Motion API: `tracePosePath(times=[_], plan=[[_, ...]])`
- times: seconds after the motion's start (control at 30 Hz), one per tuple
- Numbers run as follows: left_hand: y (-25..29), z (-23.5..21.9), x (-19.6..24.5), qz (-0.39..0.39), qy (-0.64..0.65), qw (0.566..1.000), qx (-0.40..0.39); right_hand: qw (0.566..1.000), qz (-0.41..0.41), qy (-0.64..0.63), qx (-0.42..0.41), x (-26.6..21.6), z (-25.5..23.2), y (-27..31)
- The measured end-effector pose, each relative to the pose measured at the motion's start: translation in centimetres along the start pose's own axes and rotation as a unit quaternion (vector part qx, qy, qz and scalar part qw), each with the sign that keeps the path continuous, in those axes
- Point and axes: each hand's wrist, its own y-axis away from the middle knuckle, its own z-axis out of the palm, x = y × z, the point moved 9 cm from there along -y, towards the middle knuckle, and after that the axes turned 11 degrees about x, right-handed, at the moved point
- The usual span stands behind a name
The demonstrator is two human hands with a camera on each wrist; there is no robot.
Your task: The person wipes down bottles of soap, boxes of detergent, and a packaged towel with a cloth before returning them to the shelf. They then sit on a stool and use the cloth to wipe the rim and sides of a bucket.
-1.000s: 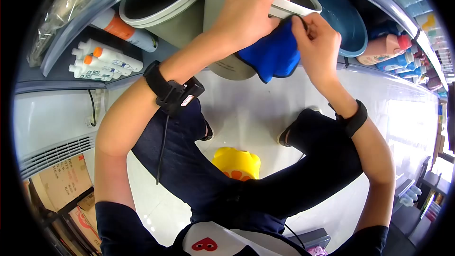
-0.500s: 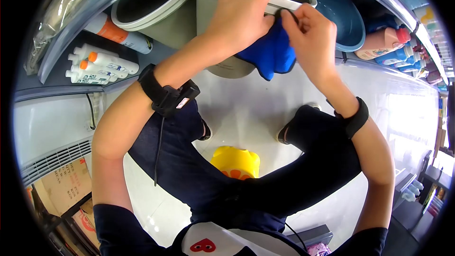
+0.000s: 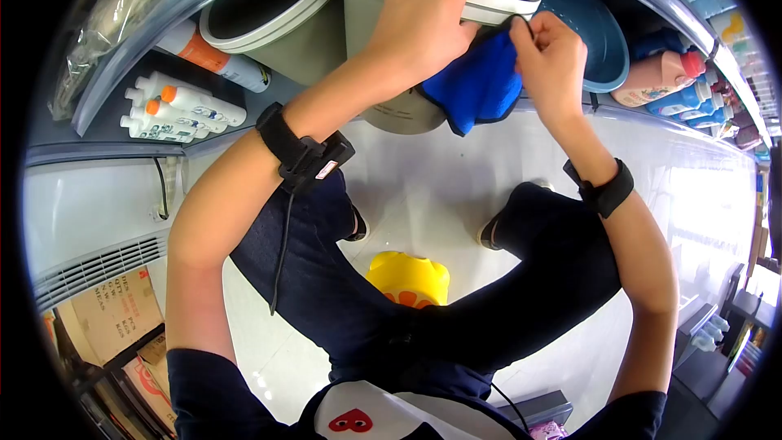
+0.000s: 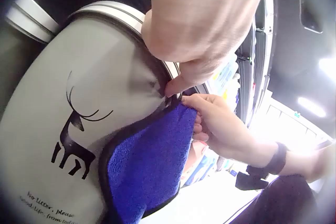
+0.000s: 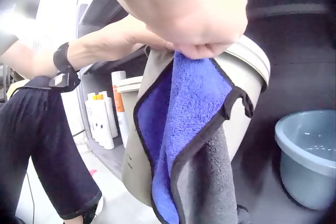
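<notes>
The left hand grips the bin by its rim on the shelf; the right hand pinches a blue cloth against the side. Wiping looks underway, most of the bin still to do.

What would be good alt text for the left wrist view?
A left hand grips the rim of a grey bin printed with a black deer, while the right hand pinches a blue cloth against the bin's side.
</notes>
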Motion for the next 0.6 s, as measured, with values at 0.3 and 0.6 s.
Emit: tracePosePath(times=[0.3,0.6], plan=[[0.4,-0.5,-0.4,0.013,-0.029,0.999,-0.008,0.999,0.041,-0.004,-0.001,1.4,0.0,-0.3],[0.7,-0.5,0.1,0.022,-0.015,0.999,-0.025,0.997,-0.052,-0.039,-0.045,-1.8,1.3,0.7]])
